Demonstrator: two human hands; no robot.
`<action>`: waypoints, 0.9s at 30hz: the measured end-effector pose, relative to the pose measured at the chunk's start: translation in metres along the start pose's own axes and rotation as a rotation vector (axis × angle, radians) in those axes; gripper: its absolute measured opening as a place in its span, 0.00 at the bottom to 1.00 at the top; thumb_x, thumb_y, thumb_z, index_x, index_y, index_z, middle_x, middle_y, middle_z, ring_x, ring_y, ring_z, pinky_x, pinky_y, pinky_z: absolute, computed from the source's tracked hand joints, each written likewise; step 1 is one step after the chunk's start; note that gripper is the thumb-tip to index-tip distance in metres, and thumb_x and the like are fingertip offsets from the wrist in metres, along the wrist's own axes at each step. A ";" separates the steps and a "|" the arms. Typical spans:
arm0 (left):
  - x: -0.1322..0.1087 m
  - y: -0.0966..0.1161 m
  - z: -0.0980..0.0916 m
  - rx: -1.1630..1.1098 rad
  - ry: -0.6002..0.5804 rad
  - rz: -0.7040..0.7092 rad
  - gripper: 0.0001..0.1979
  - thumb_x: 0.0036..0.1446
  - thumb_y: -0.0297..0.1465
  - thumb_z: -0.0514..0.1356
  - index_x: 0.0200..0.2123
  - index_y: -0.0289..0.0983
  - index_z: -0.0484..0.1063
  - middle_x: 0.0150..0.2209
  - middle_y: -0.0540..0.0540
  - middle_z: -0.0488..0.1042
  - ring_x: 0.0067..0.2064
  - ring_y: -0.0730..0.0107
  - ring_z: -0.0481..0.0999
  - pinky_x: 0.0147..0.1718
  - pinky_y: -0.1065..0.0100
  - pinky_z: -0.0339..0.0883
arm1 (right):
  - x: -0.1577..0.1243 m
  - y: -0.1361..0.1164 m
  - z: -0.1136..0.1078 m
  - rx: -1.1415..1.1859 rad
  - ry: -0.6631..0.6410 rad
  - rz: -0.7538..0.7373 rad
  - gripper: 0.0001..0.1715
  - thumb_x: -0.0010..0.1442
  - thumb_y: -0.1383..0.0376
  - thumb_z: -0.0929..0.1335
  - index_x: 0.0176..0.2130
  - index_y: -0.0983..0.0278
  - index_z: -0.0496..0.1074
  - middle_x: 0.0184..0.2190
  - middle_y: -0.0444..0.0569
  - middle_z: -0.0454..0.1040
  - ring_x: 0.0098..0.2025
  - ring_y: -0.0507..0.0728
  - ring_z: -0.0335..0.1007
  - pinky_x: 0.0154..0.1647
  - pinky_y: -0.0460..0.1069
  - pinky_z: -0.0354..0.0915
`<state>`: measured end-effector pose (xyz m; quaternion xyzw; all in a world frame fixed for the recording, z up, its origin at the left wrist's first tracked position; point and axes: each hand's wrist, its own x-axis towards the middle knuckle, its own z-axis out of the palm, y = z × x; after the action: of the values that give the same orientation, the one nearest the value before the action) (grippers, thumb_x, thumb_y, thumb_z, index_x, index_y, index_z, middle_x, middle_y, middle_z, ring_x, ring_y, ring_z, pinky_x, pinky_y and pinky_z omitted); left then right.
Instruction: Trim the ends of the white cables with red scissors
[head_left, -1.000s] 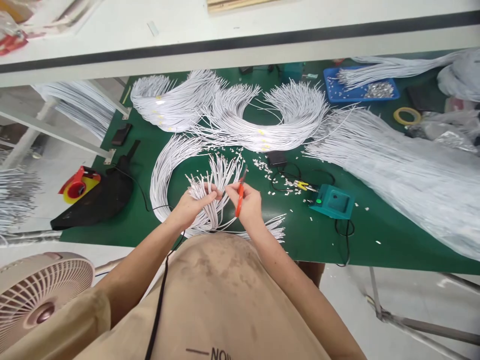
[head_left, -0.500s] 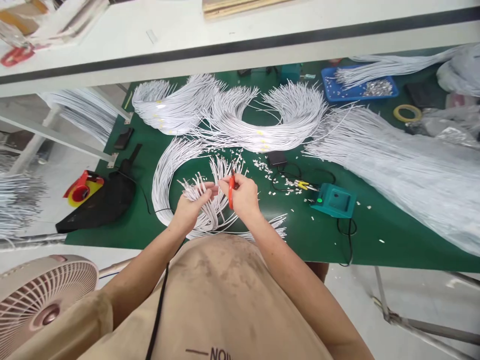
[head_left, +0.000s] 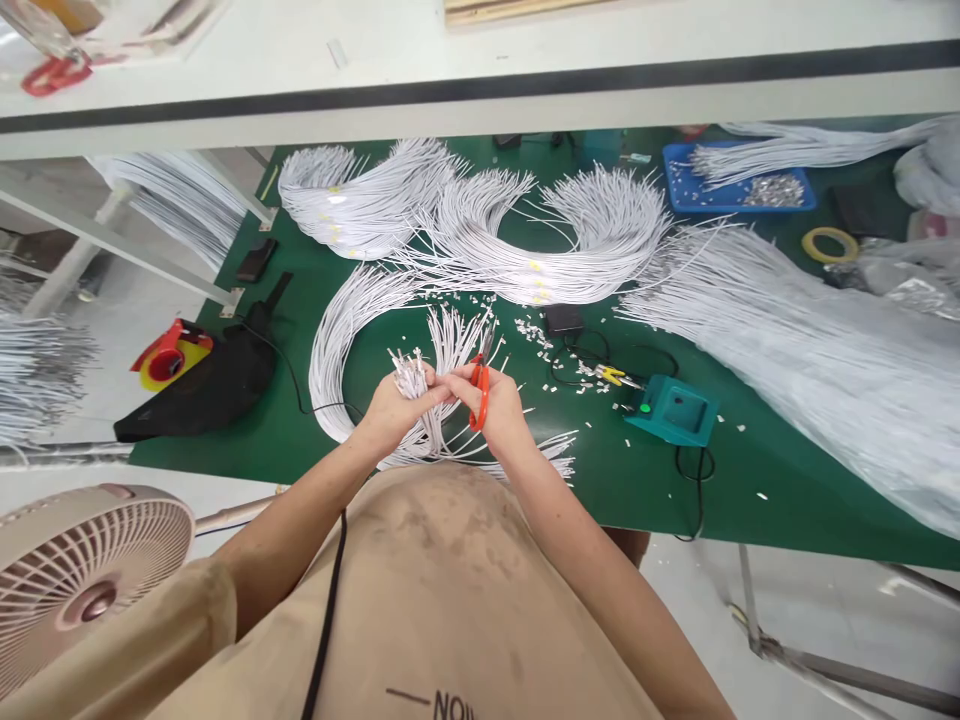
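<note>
My left hand (head_left: 394,405) is closed round a bunch of white wires (head_left: 411,372), whose cut ends poke up above the fingers. Touching it at the fingertips is my right hand (head_left: 491,400), which holds orange-handled scissors (head_left: 480,393) with the blades pointing up and away from me. Whether the right fingertips also pinch a wire is too small to tell. Behind the hands more wire ends (head_left: 457,340) fan upward. They belong to a curved white wire bundle (head_left: 330,350) lying around the hands on the green table (head_left: 600,480).
Large white wire bundles (head_left: 555,270) lie across the back. Small clippings (head_left: 536,340) are scattered beside a teal device (head_left: 675,410) and yellow-handled pliers (head_left: 611,375). A blue tray (head_left: 739,195) sits back right. At left are a tape dispenser (head_left: 171,358) and a fan (head_left: 90,600). A white shelf (head_left: 375,80) overhangs.
My hands have come together at the fingertips. The wire bunch is gathered more tightly and upright in my left hand. The scissors have tilted to the right. The whole view has shifted slightly.
</note>
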<state>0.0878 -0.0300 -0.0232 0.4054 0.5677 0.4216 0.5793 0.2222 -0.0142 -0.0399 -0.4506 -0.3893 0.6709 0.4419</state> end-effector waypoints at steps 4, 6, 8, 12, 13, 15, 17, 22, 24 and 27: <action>0.001 -0.001 -0.004 -0.035 -0.004 0.008 0.15 0.41 0.32 0.66 0.27 0.36 0.61 0.29 0.51 0.72 0.31 0.69 0.75 0.38 0.64 0.65 | -0.003 0.003 -0.010 -0.502 0.097 -0.084 0.14 0.51 0.57 0.65 0.31 0.64 0.73 0.28 0.46 0.72 0.30 0.52 0.66 0.31 0.46 0.59; 0.001 -0.001 -0.005 -0.046 -0.007 0.013 0.14 0.42 0.31 0.65 0.27 0.36 0.61 0.28 0.51 0.72 0.31 0.69 0.75 0.38 0.64 0.65 | -0.004 0.004 -0.015 -0.827 0.086 -0.112 0.13 0.51 0.57 0.65 0.30 0.64 0.72 0.31 0.47 0.72 0.31 0.52 0.66 0.30 0.46 0.57; 0.001 -0.001 -0.005 -0.048 -0.008 0.021 0.14 0.42 0.31 0.65 0.26 0.36 0.61 0.28 0.51 0.72 0.31 0.69 0.75 0.38 0.64 0.65 | -0.006 0.003 -0.019 -1.077 0.036 -0.139 0.13 0.53 0.56 0.65 0.29 0.64 0.71 0.31 0.47 0.72 0.32 0.53 0.66 0.29 0.46 0.55; 0.001 0.000 -0.003 -0.028 -0.009 0.021 0.13 0.43 0.30 0.65 0.26 0.36 0.61 0.27 0.52 0.72 0.30 0.69 0.75 0.37 0.65 0.65 | -0.010 -0.003 -0.017 -1.308 -0.043 -0.163 0.15 0.56 0.56 0.62 0.30 0.63 0.70 0.30 0.47 0.71 0.33 0.53 0.66 0.31 0.46 0.53; 0.000 0.000 -0.003 -0.021 -0.008 0.019 0.13 0.42 0.31 0.65 0.26 0.36 0.61 0.27 0.52 0.72 0.30 0.69 0.75 0.37 0.65 0.65 | -0.010 -0.005 -0.016 -1.348 -0.056 -0.154 0.16 0.57 0.56 0.61 0.30 0.63 0.70 0.30 0.48 0.72 0.34 0.53 0.67 0.31 0.46 0.53; 0.000 -0.001 -0.003 -0.002 -0.005 0.018 0.13 0.42 0.31 0.65 0.26 0.36 0.61 0.27 0.52 0.71 0.30 0.68 0.75 0.36 0.65 0.65 | -0.012 -0.010 -0.013 -1.423 -0.079 -0.136 0.17 0.58 0.56 0.60 0.29 0.63 0.70 0.30 0.48 0.72 0.34 0.54 0.67 0.32 0.47 0.53; 0.000 -0.001 -0.004 0.014 -0.006 0.021 0.13 0.42 0.31 0.65 0.26 0.36 0.62 0.26 0.52 0.71 0.30 0.68 0.75 0.35 0.66 0.65 | -0.013 -0.014 -0.013 -1.474 -0.102 -0.130 0.17 0.58 0.56 0.60 0.28 0.63 0.70 0.29 0.49 0.72 0.33 0.55 0.68 0.32 0.47 0.53; 0.001 -0.004 -0.007 0.103 0.027 0.062 0.13 0.41 0.32 0.65 0.27 0.37 0.63 0.28 0.51 0.72 0.32 0.67 0.74 0.36 0.66 0.64 | -0.014 -0.015 -0.014 -1.507 -0.094 -0.124 0.17 0.58 0.57 0.60 0.28 0.63 0.71 0.29 0.49 0.72 0.32 0.54 0.68 0.29 0.47 0.53; 0.001 -0.004 -0.008 0.138 0.059 0.073 0.13 0.39 0.32 0.66 0.27 0.36 0.64 0.28 0.50 0.73 0.32 0.68 0.73 0.35 0.67 0.64 | -0.014 -0.013 -0.014 -1.508 -0.084 -0.135 0.16 0.57 0.57 0.60 0.28 0.63 0.71 0.29 0.49 0.72 0.32 0.54 0.67 0.28 0.47 0.53; 0.001 -0.003 -0.007 0.071 0.024 0.048 0.12 0.41 0.32 0.65 0.27 0.36 0.64 0.26 0.51 0.73 0.31 0.68 0.74 0.35 0.66 0.64 | -0.014 -0.012 -0.014 -1.507 -0.089 -0.140 0.16 0.57 0.57 0.60 0.29 0.62 0.71 0.30 0.48 0.72 0.32 0.55 0.67 0.28 0.47 0.54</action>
<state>0.0809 -0.0302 -0.0263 0.4341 0.5793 0.4197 0.5475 0.2414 -0.0223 -0.0293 -0.5775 -0.7876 0.2113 0.0396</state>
